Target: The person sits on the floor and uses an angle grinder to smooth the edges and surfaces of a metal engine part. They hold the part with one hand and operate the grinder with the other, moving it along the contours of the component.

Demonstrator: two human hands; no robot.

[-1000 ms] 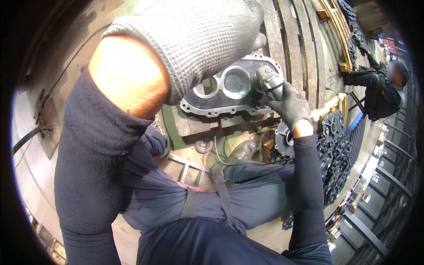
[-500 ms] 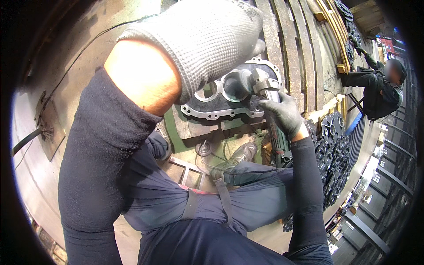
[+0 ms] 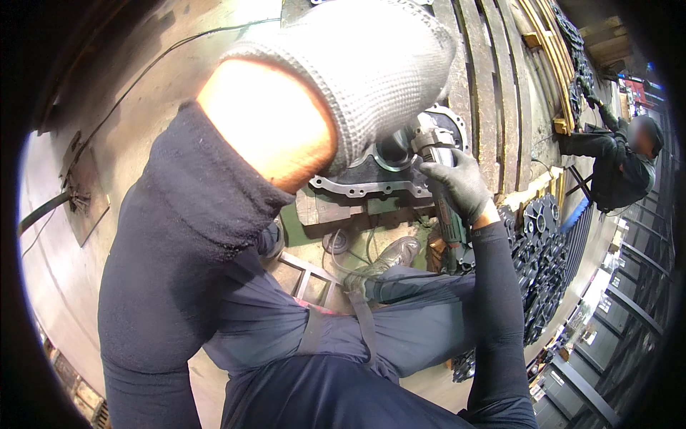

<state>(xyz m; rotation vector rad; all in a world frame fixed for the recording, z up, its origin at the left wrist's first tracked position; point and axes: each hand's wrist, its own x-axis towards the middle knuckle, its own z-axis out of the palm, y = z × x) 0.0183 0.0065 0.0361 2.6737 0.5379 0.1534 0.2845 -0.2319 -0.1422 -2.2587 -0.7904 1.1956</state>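
Note:
My left hand (image 3: 357, 68), in a grey knitted glove, is raised close to the camera and covers much of the grey metal casting (image 3: 371, 182) below; its fingers and what they touch are hidden. My right hand (image 3: 457, 182), in a dark grey glove, grips a power grinder (image 3: 439, 196) with a dark body, its head resting against the round openings of the casting. The casting lies flat on a green-edged stand (image 3: 314, 211). My legs in blue work trousers and one boot (image 3: 389, 254) show beneath.
Dark metal parts (image 3: 543, 264) are stacked at the right. Long wooden and metal slats (image 3: 493, 86) run behind the casting. Another person (image 3: 618, 168) in dark clothes bends at the far right. A black cable (image 3: 43, 211) crosses the concrete floor at the left.
My left arm has risen closer to the camera, hiding more of the casting. My right hand with the grinder has shifted left along the casting's edge.

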